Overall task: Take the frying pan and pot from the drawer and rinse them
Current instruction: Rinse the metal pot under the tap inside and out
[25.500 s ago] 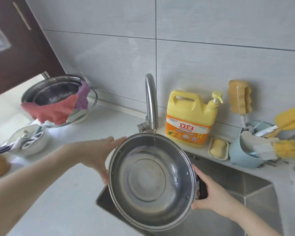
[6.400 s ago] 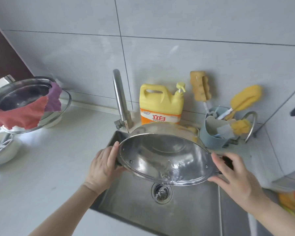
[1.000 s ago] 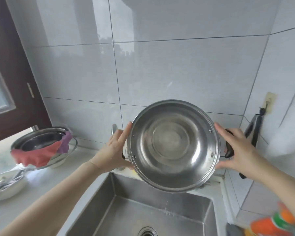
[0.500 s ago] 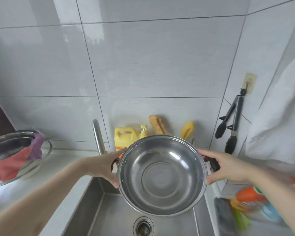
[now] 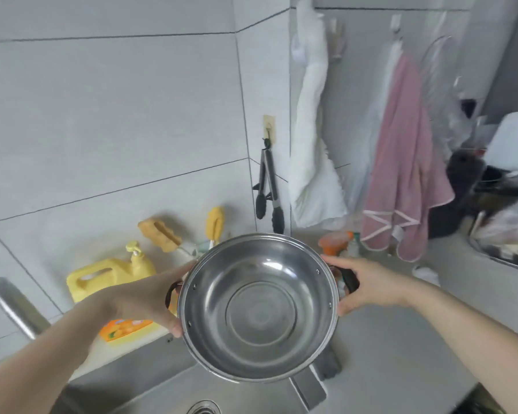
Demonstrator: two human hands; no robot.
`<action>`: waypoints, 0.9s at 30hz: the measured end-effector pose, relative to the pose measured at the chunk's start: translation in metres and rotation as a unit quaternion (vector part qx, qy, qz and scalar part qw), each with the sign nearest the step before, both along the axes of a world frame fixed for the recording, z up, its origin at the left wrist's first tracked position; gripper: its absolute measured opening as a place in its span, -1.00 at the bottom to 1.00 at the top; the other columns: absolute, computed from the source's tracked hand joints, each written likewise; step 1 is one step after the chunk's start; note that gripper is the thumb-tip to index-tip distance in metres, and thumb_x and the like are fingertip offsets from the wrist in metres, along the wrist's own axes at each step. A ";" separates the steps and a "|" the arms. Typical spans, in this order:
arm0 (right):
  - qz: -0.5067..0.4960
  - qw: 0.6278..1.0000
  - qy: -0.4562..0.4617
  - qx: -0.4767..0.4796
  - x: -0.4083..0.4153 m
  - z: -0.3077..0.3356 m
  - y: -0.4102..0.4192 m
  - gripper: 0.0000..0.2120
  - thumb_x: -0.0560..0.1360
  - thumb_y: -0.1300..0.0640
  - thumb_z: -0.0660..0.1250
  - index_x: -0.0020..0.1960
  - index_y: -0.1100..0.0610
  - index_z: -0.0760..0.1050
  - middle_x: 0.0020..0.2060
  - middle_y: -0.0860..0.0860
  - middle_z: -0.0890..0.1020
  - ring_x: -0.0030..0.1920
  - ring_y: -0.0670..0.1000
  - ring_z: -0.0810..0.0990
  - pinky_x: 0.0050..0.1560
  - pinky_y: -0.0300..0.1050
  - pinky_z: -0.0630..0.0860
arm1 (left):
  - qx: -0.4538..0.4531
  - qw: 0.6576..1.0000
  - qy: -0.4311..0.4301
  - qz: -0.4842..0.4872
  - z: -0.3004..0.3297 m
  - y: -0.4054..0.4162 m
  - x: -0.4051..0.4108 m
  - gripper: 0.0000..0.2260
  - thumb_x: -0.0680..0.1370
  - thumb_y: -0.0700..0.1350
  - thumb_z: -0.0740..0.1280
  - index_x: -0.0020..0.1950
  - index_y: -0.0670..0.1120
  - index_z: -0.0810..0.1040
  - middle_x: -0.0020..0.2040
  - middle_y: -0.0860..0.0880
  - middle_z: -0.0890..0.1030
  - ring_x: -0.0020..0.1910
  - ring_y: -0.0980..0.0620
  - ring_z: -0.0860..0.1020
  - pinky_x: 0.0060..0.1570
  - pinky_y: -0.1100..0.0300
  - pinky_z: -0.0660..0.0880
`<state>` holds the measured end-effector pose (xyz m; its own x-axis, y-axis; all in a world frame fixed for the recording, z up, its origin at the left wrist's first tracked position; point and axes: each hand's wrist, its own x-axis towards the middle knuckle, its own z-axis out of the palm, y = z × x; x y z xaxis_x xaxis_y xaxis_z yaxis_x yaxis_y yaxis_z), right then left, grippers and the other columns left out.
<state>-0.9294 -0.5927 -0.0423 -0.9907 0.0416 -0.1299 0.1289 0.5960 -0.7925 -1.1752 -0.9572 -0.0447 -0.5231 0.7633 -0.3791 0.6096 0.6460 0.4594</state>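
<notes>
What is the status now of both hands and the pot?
Left hand and right hand: each has a grip on a side handle. Pot held above sink, looks empty. Nothing in the way.

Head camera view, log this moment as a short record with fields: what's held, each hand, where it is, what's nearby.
held item: steel pot, empty, open side tilted toward the camera
left hand: left hand gripping the pot's left side
right hand: right hand at the black handle
position: above the sink
nearby: yellow detergent jug, tongs hanging on the wall, pink towel
</notes>
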 end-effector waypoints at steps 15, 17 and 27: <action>-0.324 0.946 0.003 0.015 0.382 0.009 0.113 -0.06 0.17 -0.02 0.67 0.38 -0.42 0.26 0.23 -0.50 0.46 0.24 -0.44 0.40 0.30 -0.39 0.30 | 0.054 0.936 -0.054 -0.342 0.045 0.319 0.238 0.00 0.25 -0.09 0.65 0.48 0.37 0.13 0.39 0.27 0.44 0.42 0.18 0.39 0.42 0.01 0.36; -0.366 0.930 0.005 0.026 0.449 0.011 0.125 -0.08 0.19 0.06 0.67 0.31 -0.46 0.25 0.16 -0.55 0.46 0.21 -0.48 0.40 0.25 -0.48 0.28 | 0.064 0.916 -0.073 -0.390 0.043 0.364 0.290 0.04 0.25 -0.08 0.66 0.53 0.28 0.09 0.44 0.35 0.34 0.45 0.32 0.27 0.47 0.20 0.23; -0.571 0.820 -0.018 0.006 0.759 0.021 0.135 -0.09 0.23 0.07 0.64 0.32 -0.44 0.19 0.13 -0.48 0.43 0.12 -0.58 0.33 0.05 -0.65 0.25 | 0.020 0.823 -0.124 -0.554 0.030 0.572 0.583 0.09 0.27 -0.18 0.64 0.49 0.37 -0.02 0.40 0.42 0.32 0.35 0.46 0.32 0.26 0.36 0.38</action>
<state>-0.1704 -0.4578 -0.0215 -0.2993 0.9420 -0.1516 0.6329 0.0771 -0.7704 -0.5926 -0.3848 -0.0143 0.5923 0.7339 -0.3326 0.6984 -0.2617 0.6662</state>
